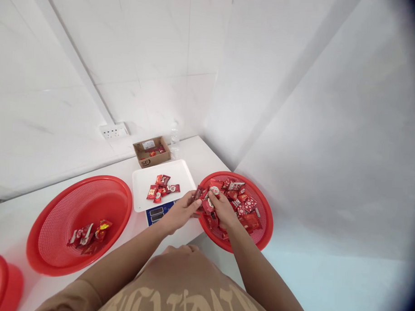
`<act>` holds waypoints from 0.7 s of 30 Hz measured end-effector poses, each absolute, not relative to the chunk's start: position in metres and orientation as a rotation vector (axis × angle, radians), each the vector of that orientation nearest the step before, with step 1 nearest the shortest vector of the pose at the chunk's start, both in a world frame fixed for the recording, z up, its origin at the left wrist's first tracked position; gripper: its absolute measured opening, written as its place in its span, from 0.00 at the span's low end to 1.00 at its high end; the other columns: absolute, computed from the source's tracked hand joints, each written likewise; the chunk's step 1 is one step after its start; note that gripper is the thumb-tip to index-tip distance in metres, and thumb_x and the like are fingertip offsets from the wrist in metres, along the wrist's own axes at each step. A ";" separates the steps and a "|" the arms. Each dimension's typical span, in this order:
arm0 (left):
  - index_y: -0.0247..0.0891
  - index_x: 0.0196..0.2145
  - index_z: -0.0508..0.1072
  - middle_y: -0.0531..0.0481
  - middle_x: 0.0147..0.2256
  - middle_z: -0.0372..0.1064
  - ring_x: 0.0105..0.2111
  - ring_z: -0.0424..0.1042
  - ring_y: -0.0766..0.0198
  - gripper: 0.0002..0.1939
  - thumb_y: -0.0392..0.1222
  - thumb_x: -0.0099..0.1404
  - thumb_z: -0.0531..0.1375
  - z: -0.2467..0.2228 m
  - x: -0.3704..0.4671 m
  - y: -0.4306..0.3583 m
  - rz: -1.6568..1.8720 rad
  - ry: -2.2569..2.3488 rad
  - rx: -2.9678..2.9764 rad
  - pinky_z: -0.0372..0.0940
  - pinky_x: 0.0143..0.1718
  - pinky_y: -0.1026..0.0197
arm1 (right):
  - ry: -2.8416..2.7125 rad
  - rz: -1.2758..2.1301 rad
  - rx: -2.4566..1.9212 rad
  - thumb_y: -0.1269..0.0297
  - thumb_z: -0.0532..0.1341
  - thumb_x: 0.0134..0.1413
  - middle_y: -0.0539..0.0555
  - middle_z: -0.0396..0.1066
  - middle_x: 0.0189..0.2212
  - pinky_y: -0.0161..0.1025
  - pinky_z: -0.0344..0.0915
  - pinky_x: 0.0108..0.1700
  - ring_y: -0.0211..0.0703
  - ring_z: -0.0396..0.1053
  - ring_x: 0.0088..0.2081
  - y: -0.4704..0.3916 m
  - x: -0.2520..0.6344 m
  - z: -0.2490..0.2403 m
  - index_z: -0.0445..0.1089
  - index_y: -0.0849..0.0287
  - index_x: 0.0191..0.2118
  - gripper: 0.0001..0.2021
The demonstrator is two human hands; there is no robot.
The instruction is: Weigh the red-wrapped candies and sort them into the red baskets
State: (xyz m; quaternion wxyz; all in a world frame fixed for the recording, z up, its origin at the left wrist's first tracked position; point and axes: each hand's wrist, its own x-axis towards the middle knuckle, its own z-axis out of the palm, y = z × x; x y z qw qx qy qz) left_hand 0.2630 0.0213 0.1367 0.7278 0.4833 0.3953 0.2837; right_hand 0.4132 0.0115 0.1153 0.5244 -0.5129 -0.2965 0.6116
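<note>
Over the left rim of the right red basket [267, 211], my left hand [185, 210] is closed around several small red candy packets [200, 192]. My right hand [222, 208] is beside it, its fingers pinching a red packet with a white label [214, 190]. Many red and patterned packets [250, 204] fill the basket beneath. To the left, several red packets [163, 189] lie on the white tray [141, 182] of a scale with a blue display panel [157, 213].
A large red basket [104, 188] at the left holds a few packets. Part of another red container [12, 282] shows at the lower left. Behind the scale are an open cardboard box [154, 159] and a clear bottle [174, 132], near the wall.
</note>
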 end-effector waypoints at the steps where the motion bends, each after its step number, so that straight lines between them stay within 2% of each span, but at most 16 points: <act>1: 0.42 0.50 0.64 0.45 0.49 0.66 0.45 0.69 0.59 0.24 0.54 0.58 0.59 0.137 0.264 0.022 0.632 0.867 1.046 0.66 0.44 0.55 | -0.716 1.456 -1.234 0.48 0.66 0.40 0.47 0.71 0.24 0.35 0.64 0.32 0.38 0.66 0.27 0.011 0.413 0.115 0.67 0.57 0.29 0.17; 6: 0.39 0.48 0.65 0.45 0.45 0.69 0.40 0.71 0.62 0.23 0.52 0.57 0.61 0.134 0.264 0.022 0.651 0.878 0.939 0.67 0.41 0.57 | -0.696 1.470 -1.211 0.49 0.66 0.41 0.49 0.73 0.27 0.37 0.65 0.35 0.39 0.68 0.29 0.006 0.413 0.112 0.71 0.57 0.36 0.19; 9: 0.40 0.48 0.65 0.46 0.44 0.70 0.37 0.72 0.64 0.24 0.51 0.57 0.61 0.131 0.263 0.022 0.668 0.880 0.943 0.67 0.40 0.58 | -0.667 1.511 -1.191 0.49 0.65 0.42 0.49 0.73 0.28 0.35 0.64 0.32 0.39 0.68 0.28 0.004 0.413 0.112 0.71 0.55 0.43 0.22; 13: 0.41 0.47 0.66 0.47 0.43 0.70 0.39 0.71 0.63 0.24 0.49 0.53 0.64 0.125 0.261 0.022 0.709 0.964 1.016 0.66 0.41 0.58 | -0.667 1.570 -1.161 0.49 0.64 0.44 0.49 0.74 0.29 0.35 0.63 0.29 0.38 0.68 0.27 0.002 0.412 0.115 0.69 0.52 0.46 0.23; 16: 0.41 0.46 0.67 0.48 0.41 0.71 0.39 0.71 0.61 0.23 0.48 0.52 0.65 0.122 0.261 0.022 0.733 0.993 1.059 0.66 0.41 0.57 | -0.700 1.546 -1.181 0.48 0.64 0.43 0.49 0.73 0.28 0.35 0.63 0.29 0.39 0.68 0.27 0.002 0.409 0.115 0.70 0.53 0.45 0.23; 21: 0.39 0.47 0.67 0.48 0.38 0.71 0.37 0.70 0.61 0.25 0.48 0.53 0.64 0.120 0.262 0.015 0.693 0.981 1.134 0.66 0.40 0.57 | -0.716 1.461 -1.256 0.46 0.64 0.41 0.49 0.71 0.24 0.36 0.64 0.28 0.40 0.68 0.26 0.003 0.406 0.106 0.70 0.56 0.35 0.19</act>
